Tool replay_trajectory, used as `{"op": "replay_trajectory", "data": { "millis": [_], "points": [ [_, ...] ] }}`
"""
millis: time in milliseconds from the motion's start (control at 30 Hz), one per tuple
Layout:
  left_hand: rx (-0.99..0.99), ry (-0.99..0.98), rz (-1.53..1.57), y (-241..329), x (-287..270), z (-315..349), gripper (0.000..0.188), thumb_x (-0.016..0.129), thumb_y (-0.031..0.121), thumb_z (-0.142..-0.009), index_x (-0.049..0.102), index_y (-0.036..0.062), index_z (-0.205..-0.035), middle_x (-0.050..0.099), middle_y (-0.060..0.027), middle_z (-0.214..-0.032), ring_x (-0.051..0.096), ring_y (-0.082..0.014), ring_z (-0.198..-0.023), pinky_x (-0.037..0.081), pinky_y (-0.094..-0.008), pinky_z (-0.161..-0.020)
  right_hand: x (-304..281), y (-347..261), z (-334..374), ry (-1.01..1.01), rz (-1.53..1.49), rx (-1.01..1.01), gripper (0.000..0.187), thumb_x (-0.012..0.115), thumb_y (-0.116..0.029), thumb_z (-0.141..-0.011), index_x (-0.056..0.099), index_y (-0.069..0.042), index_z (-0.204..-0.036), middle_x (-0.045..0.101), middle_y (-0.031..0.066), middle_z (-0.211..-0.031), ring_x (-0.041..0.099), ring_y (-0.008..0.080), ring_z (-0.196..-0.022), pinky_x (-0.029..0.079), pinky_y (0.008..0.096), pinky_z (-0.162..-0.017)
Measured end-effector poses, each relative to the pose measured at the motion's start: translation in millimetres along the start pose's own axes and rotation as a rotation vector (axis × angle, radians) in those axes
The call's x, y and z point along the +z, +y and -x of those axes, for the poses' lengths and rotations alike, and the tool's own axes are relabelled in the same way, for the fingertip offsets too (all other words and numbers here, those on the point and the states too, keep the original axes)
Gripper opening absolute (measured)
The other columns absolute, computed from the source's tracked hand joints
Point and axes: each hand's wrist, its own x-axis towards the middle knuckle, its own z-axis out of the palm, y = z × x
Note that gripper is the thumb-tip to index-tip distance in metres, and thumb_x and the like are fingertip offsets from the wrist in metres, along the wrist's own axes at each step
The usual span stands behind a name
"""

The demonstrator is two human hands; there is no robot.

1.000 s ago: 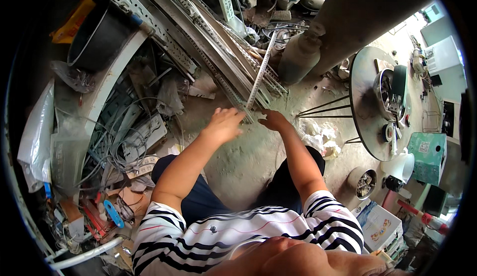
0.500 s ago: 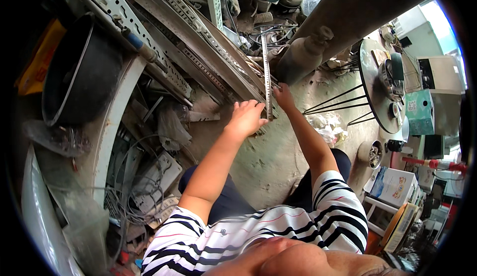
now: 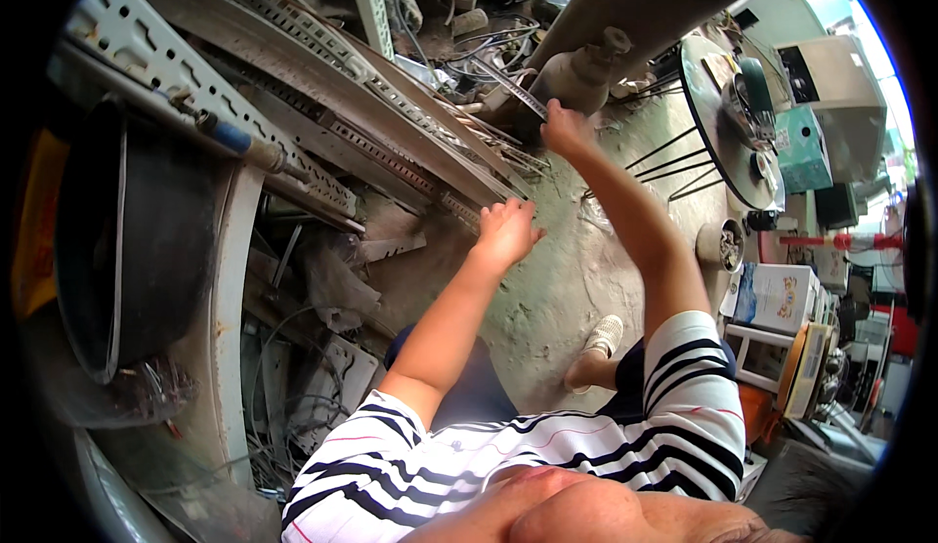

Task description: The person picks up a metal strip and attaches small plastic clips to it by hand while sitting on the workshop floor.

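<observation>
My right hand (image 3: 569, 130) is closed on the near end of a narrow slotted metal strip (image 3: 512, 87), which slants away to the upper left above cables and scrap. Lower and to the left, my left hand (image 3: 507, 230) is at the near ends of a stack of long metal rails (image 3: 381, 94). Its fingers are curled, and whatever they may hold is hidden. Beside the right hand stands a dusty grey gas cylinder (image 3: 576, 79). A perforated white angle bar (image 3: 147, 60) lies farther left.
A thick column (image 3: 655, 6) rises behind the cylinder. To the right stands a round table (image 3: 696, 104) on thin black legs. A black tub (image 3: 161, 240) is at the left. Clear plastic bags (image 3: 337, 284) and cables lie below the rails; boxes (image 3: 777, 291) are stacked at lower right.
My right hand has moved up with the strip, which has swung from nearly upright to a slant. My left hand has come away from the strip, its fingers more curled. A shoe now shows below.
</observation>
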Motion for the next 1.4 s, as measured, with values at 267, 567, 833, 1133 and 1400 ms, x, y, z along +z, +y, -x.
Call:
{"op": "replay_trajectory", "data": {
  "millis": [267,567,833,1133,1400],
  "points": [
    [0.067,-0.211,-0.085,13.2,19.2,7.9,0.052,0.066,0.039,-0.082,0.056,0.0072,-0.122,0.058,-0.0165,-0.115,0.054,-0.0347,-0.109,0.041,-0.0473,-0.092,-29.9,93.8,103.1,-0.067,-0.098,-0.063,0.028,0.056,-0.032,-0.09,0.054,-0.01,-0.107,0.065,0.0198,-0.084,0.062,0.0408,-0.082,0.047,0.0507,-0.071],
    [0.263,-0.224,-0.056,51.4,24.2,28.0,0.054,0.066,0.038,-0.083,0.054,0.0075,-0.126,0.056,-0.0165,-0.122,0.052,-0.0343,-0.115,0.04,-0.045,-0.094,-39.4,183.1,242.9,0.126,-0.063,-0.163,0.026,0.059,-0.02,-0.088,0.055,-0.007,-0.11,0.062,0.014,-0.092,0.059,0.0323,-0.088,0.048,0.043,-0.072],
    [0.257,-0.273,-0.087,58.1,18.8,54.1,0.056,0.065,0.033,-0.084,0.05,0.0048,-0.13,0.052,-0.0195,-0.129,0.049,-0.0366,-0.119,0.038,-0.0431,-0.1,2.6,328.6,475.9,-0.004,0.067,0.077,0.025,0.061,-0.014,-0.086,0.055,-0.007,-0.109,0.058,0.0127,-0.093,0.057,0.0313,-0.088,0.048,0.0401,-0.075],
    [0.141,-0.371,-0.108,60.7,37.8,47.5,0.058,0.066,0.034,-0.084,0.05,0.0053,-0.132,0.05,-0.0181,-0.133,0.047,-0.0346,-0.122,0.035,-0.0443,-0.103,116.1,286.8,623.3,0.188,-0.134,0.917,0.021,0.049,-0.021,-0.096,0.06,-0.008,-0.106,0.058,0.0147,-0.1,0.058,0.0371,-0.091,0.048,0.0432,-0.076],
    [0.011,-0.263,-0.176,63.3,27.5,54.0,0.058,0.066,0.029,-0.085,0.048,0.0053,-0.134,0.049,-0.0171,-0.135,0.046,-0.0356,-0.124,0.038,-0.0409,-0.103,154.8,316.4,586.7,0.057,-0.2,0.904,0.021,0.051,-0.025,-0.095,0.063,-0.008,-0.097,0.059,0.0152,-0.098,0.058,0.0372,-0.09,0.048,0.0452,-0.077]
  ]
}}
